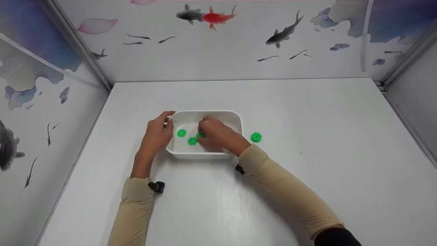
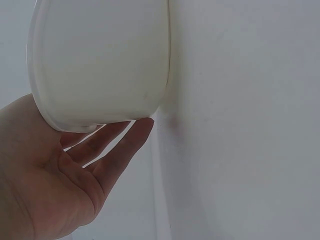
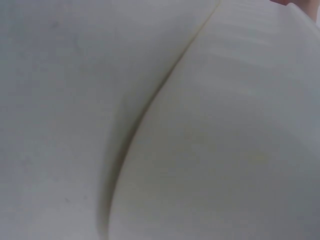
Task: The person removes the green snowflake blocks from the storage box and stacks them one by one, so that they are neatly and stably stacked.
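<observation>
A white plastic box [image 1: 201,155] with rounded corners stands on the table. My left hand [image 1: 158,135] grips its left end, thumb at the rim; in the left wrist view the fingers of the left hand [image 2: 75,175] lie along the outside of the box wall [image 2: 105,65]. Reaching inside over the right part, my right hand [image 1: 216,133] pinches a green notched disc [image 1: 200,135], mostly covered by the fingers. Two more green discs lie on the box floor, a left disc [image 1: 181,133] and a middle disc [image 1: 192,141]. The right wrist view has only the box's outer wall [image 3: 215,145], with the right hand out of frame.
Another green disc [image 1: 256,137], seemingly thicker, lies on the white table [image 1: 307,191] just right of the box. Printed panels with fish [image 1: 283,34] enclose the table at the back and left; a plain panel [image 1: 414,75] stands at the right.
</observation>
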A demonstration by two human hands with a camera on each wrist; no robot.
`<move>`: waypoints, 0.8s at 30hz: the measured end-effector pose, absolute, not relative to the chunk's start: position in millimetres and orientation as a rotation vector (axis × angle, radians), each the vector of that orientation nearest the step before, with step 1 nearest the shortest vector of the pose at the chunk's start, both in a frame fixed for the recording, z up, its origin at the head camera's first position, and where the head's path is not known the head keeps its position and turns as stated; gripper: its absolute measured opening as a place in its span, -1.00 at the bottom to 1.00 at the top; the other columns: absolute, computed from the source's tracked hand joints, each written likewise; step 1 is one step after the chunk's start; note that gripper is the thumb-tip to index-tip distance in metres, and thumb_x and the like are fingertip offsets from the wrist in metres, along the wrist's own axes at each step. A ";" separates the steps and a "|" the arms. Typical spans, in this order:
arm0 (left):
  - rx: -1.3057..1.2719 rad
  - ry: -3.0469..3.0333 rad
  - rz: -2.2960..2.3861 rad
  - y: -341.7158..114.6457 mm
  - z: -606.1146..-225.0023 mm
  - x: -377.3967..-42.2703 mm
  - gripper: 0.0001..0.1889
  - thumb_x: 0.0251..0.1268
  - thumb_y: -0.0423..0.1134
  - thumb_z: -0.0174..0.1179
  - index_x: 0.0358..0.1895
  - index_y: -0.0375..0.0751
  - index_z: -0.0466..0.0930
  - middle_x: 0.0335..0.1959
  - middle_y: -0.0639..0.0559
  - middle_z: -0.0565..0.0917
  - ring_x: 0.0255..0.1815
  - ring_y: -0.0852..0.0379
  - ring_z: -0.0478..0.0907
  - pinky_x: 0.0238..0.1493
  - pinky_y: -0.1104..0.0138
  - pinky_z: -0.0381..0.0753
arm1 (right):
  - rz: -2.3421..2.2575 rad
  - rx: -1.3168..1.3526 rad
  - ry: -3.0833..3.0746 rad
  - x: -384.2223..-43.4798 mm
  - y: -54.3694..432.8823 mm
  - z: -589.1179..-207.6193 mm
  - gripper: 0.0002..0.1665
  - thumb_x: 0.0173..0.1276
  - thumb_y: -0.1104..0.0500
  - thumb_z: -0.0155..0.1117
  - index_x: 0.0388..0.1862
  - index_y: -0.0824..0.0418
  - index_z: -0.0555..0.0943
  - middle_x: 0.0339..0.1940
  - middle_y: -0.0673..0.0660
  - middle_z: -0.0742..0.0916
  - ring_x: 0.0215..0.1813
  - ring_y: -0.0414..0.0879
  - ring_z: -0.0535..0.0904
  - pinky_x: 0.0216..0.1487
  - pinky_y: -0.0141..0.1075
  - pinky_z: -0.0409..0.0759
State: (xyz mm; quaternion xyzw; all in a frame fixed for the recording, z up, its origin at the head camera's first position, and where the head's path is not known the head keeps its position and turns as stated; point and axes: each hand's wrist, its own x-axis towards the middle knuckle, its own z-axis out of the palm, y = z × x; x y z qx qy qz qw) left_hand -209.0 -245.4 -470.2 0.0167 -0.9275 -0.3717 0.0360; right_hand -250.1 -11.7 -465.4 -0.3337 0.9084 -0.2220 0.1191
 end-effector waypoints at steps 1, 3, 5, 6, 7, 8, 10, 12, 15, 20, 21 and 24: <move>0.052 -2.849 -1.142 -245.3 -470.2 -209.0 -0.56 0.78 -0.20 -0.04 0.55 -0.07 0.48 0.32 -0.22 0.72 0.19 -0.13 0.70 0.29 -0.05 0.70 | -0.652 -0.974 2.655 -250.1 -11.3 -465.7 -0.68 0.54 0.06 0.44 0.06 0.27 0.73 0.00 0.14 0.68 -0.02 -0.03 0.56 0.11 -0.17 0.67; 0.054 -2.849 -1.144 -244.9 -469.8 -208.6 -0.56 0.77 -0.19 -0.04 0.55 -0.06 0.48 0.32 -0.22 0.72 0.18 -0.13 0.70 0.28 -0.05 0.70 | -0.660 -0.977 2.654 -250.0 -10.3 -465.9 -0.70 0.53 0.07 0.45 0.04 0.27 0.72 -0.02 0.14 0.68 -0.03 -0.02 0.56 0.10 -0.17 0.67; 0.060 -2.850 -1.144 -244.7 -469.6 -208.1 -0.56 0.77 -0.19 -0.03 0.56 -0.05 0.48 0.31 -0.21 0.72 0.17 -0.12 0.70 0.27 -0.04 0.70 | -0.666 -0.987 2.652 -250.0 -9.2 -466.1 -0.71 0.53 0.09 0.44 0.03 0.29 0.72 -0.02 0.15 0.68 -0.03 -0.02 0.56 0.10 -0.16 0.67; 0.063 -2.852 -1.143 -244.6 -469.5 -207.8 -0.56 0.77 -0.19 -0.03 0.56 -0.05 0.48 0.30 -0.21 0.72 0.17 -0.12 0.70 0.27 -0.04 0.70 | -0.672 -0.989 2.650 -250.0 -8.8 -466.0 -0.71 0.53 0.10 0.44 0.03 0.29 0.71 -0.02 0.16 0.68 -0.03 -0.02 0.56 0.11 -0.16 0.67; 0.065 -2.853 -1.141 -244.5 -469.5 -207.6 -0.56 0.77 -0.18 -0.03 0.56 -0.04 0.48 0.31 -0.21 0.72 0.17 -0.11 0.70 0.27 -0.04 0.71 | -0.675 -0.992 2.647 -250.0 -8.4 -466.0 -0.71 0.54 0.10 0.43 0.03 0.30 0.71 -0.02 0.17 0.68 -0.04 -0.02 0.56 0.11 -0.15 0.67; 0.066 -2.853 -1.140 -244.5 -469.4 -207.4 -0.56 0.77 -0.18 -0.02 0.56 -0.04 0.48 0.31 -0.21 0.72 0.17 -0.11 0.70 0.27 -0.04 0.71 | -0.678 -0.997 2.644 -250.2 -8.1 -466.1 -0.71 0.54 0.10 0.43 0.03 0.31 0.71 -0.02 0.18 0.68 -0.04 -0.01 0.56 0.12 -0.15 0.66; 0.062 -2.851 -1.139 -244.5 -469.3 -207.6 -0.57 0.77 -0.19 -0.02 0.55 -0.04 0.48 0.31 -0.20 0.72 0.17 -0.11 0.70 0.27 -0.04 0.70 | -0.688 -0.992 2.635 -250.1 -7.0 -465.0 -0.71 0.55 0.10 0.42 0.04 0.30 0.70 -0.01 0.18 0.67 -0.04 -0.02 0.55 0.12 -0.15 0.66; 0.056 -2.846 -1.141 -244.6 -469.3 -207.8 -0.57 0.77 -0.18 -0.02 0.55 -0.05 0.48 0.30 -0.21 0.72 0.16 -0.11 0.70 0.26 -0.04 0.71 | -0.694 -0.986 2.629 -250.3 -5.6 -464.1 -0.70 0.57 0.09 0.40 0.05 0.30 0.69 -0.01 0.17 0.66 -0.04 -0.02 0.53 0.11 -0.15 0.64; 0.050 -2.841 -1.151 -245.0 -469.6 -208.3 -0.57 0.77 -0.19 -0.02 0.55 -0.06 0.49 0.30 -0.21 0.72 0.15 -0.11 0.69 0.26 -0.04 0.71 | -0.707 -0.987 2.628 -250.8 -3.7 -463.5 -0.72 0.56 0.09 0.39 0.04 0.29 0.67 -0.02 0.17 0.66 -0.06 -0.02 0.51 0.07 -0.17 0.61; 0.067 -2.844 -1.165 -245.0 -469.3 -208.3 -0.57 0.77 -0.19 -0.01 0.55 -0.05 0.49 0.33 -0.22 0.70 0.19 -0.12 0.69 0.31 -0.05 0.70 | -0.734 -0.968 2.630 -252.1 -1.8 -463.8 -0.73 0.55 0.11 0.39 0.05 0.26 0.68 -0.05 0.15 0.68 -0.06 -0.03 0.52 0.07 -0.18 0.62; 0.068 -2.846 -1.166 -244.8 -468.9 -208.0 -0.57 0.77 -0.19 -0.01 0.55 -0.05 0.49 0.33 -0.22 0.70 0.19 -0.12 0.69 0.31 -0.05 0.69 | -0.737 -0.962 2.629 -252.2 -1.5 -463.8 -0.73 0.55 0.11 0.40 0.06 0.26 0.68 -0.05 0.15 0.69 -0.05 -0.03 0.52 0.08 -0.18 0.63; 0.067 -2.849 -1.166 -244.3 -468.0 -207.6 -0.56 0.77 -0.19 -0.02 0.55 -0.07 0.48 0.33 -0.23 0.70 0.18 -0.13 0.68 0.30 -0.05 0.69 | -0.747 -0.945 2.623 -252.2 -1.3 -463.8 -0.69 0.54 0.10 0.41 0.12 0.25 0.70 -0.03 0.14 0.72 -0.02 -0.03 0.55 0.13 -0.17 0.66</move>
